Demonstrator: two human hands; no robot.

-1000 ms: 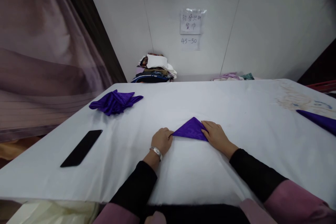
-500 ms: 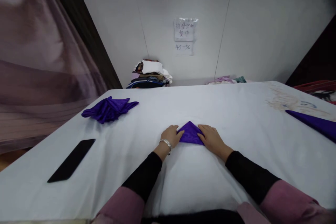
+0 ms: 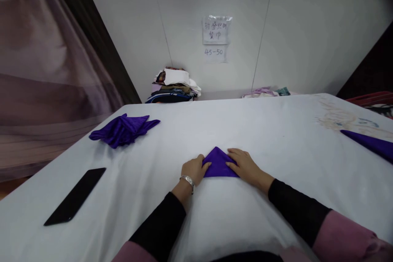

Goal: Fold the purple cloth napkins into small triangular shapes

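Note:
A purple cloth napkin, folded into a small triangle with its point facing away from me, lies flat on the white-covered table. My left hand, with a silver bracelet at the wrist, grips its left corner, the thumb on top. My right hand holds the right corner, its thumb on the cloth and its fingers stretched along the slanted edge. The fingertips at both corners are partly hidden.
A bunched purple cloth sits at the far left, with a black phone-like slab nearer me. Another purple cloth lies at the right edge. Behind the table are a clothes pile and a wall bearing paper signs.
The napkin and both hands appear slightly lower and further left in view, while the whole view has shifted a little. Both hands remain on the napkin's corners.

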